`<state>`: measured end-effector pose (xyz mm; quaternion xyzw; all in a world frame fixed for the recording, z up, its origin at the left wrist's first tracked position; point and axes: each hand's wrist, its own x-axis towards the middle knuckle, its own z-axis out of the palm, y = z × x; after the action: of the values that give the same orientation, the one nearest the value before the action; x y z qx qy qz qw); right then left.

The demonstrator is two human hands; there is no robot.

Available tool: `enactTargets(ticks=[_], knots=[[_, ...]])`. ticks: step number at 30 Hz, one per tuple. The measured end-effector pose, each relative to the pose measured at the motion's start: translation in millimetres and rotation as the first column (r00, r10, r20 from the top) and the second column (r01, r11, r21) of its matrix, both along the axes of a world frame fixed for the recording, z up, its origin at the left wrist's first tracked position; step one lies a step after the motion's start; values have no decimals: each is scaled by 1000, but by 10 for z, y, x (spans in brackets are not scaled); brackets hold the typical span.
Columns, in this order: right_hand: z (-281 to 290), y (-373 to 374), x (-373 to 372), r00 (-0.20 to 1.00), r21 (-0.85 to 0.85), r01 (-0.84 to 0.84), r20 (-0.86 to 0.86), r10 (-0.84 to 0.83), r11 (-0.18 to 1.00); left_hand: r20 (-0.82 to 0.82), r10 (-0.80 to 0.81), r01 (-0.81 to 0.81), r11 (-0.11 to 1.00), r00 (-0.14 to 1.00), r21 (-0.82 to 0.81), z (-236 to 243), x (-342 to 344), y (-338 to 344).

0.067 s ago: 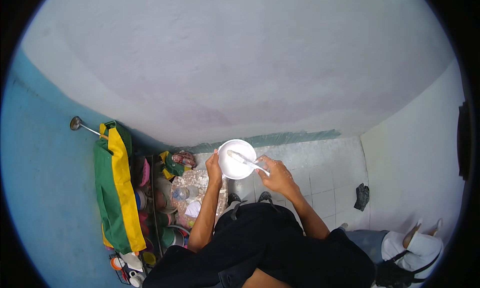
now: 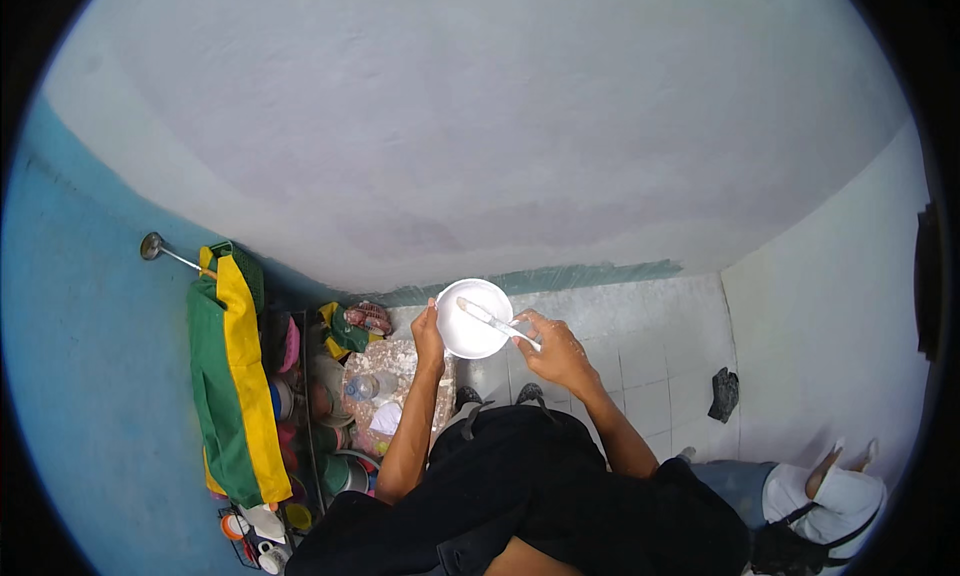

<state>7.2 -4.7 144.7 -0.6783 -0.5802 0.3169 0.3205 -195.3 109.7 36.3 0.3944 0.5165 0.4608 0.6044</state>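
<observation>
- Head view: left hand (image 2: 428,340) grips the white bowl (image 2: 476,348) at its left side, above the floor (image 2: 645,361).
- Right hand (image 2: 556,352) pinches the brush-like tool (image 2: 487,318), its tip inside the bowl.
- A level bowl should limit spills.

No text, label, brand, number or sign can be read anywhere in the frame. On the white bowl (image 2: 488,340) at centre and the green-and-yellow fabric (image 2: 213,376) at left, no lettering can be made out. Any marking on the clear bottle (image 2: 370,386), lower left of centre, is too small to be resolved.
</observation>
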Motion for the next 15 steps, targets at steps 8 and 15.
enactTargets(ticks=[8,15], knots=[[-44,143,221,984,-62,-19,-180,7,998,30,19,-20,1000,999,13,106,78,87],[8,139,217,930,-119,-67,-366,19,991,26,27,-28,999,999,36,162,100,108]])
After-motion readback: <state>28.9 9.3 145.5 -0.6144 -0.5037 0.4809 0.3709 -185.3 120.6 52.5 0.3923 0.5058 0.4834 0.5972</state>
